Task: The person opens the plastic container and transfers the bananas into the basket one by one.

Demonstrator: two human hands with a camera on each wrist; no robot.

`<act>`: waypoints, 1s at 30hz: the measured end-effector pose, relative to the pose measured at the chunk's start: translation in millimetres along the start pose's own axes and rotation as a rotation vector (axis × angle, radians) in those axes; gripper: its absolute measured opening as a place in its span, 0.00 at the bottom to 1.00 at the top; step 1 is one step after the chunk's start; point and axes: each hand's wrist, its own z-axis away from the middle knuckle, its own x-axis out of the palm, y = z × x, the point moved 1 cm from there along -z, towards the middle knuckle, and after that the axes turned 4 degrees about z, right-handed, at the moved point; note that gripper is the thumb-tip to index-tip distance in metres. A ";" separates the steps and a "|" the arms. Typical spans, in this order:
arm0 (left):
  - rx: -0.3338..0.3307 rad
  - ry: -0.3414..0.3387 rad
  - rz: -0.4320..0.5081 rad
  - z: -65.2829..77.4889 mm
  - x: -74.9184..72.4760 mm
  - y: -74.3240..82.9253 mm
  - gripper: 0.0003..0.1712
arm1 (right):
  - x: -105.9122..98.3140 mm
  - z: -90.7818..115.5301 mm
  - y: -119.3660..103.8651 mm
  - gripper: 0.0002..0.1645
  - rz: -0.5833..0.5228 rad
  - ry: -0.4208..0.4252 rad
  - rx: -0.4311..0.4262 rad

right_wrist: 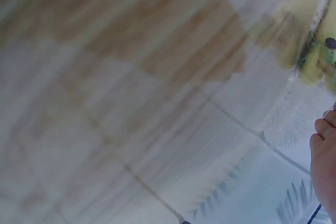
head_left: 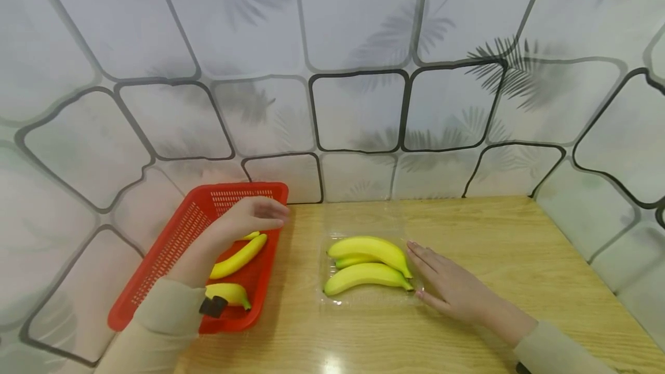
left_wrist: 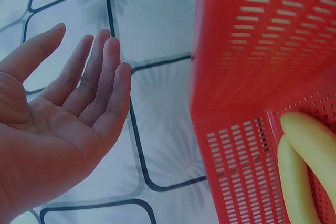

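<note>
My left hand [head_left: 254, 215] hovers over the red basket [head_left: 277, 189], fingers loosely extended and holding nothing. In the left wrist view the palm of the left hand [left_wrist: 79, 114] faces the camera with its fingers spread a little, beside the basket wall [left_wrist: 220, 51]. Yellow bananas [head_left: 241, 258] lie in the basket, partly hidden by my left arm. On the table, a clear plastic box [head_left: 332, 303] contains three bananas [head_left: 366, 276], one mostly covered by the others. My right hand [head_left: 452, 284] has straight fingers, its fingertips right at the box's right side.
The wooden table [head_left: 483, 229] meets a patterned wall [head_left: 358, 108] at the back and another wall on the right. A transparent lid [head_left: 363, 215] extends behind the box. The basket's raised rim stands left of the box.
</note>
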 end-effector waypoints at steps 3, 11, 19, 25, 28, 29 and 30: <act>0.006 -0.015 -0.014 0.6 7.6 4.2 0.20 | 0.6 1.1 -0.3 0.47 -0.002 -0.007 0.003; 0.068 -0.071 0.003 -4.7 25.8 11.9 0.20 | 2.0 2.9 0.6 0.47 -0.016 -0.003 0.003; 0.091 -0.096 -0.010 -12.4 42.7 14.1 0.18 | 1.4 2.4 1.7 0.47 -0.015 0.004 -0.010; 0.135 -0.136 0.023 -16.2 52.7 15.6 0.17 | 0.9 2.2 1.5 0.47 -0.012 0.004 -0.009; 0.154 -0.152 0.032 -17.2 56.0 17.4 0.18 | 0.8 2.1 1.4 0.48 -0.013 0.009 -0.009; 0.156 -0.153 0.038 -17.1 56.9 17.9 0.18 | 0.8 2.0 1.1 0.48 -0.015 0.010 -0.009; 0.157 -0.157 0.050 -17.1 58.0 18.6 0.18 | 0.7 1.9 0.9 0.48 -0.015 0.012 -0.010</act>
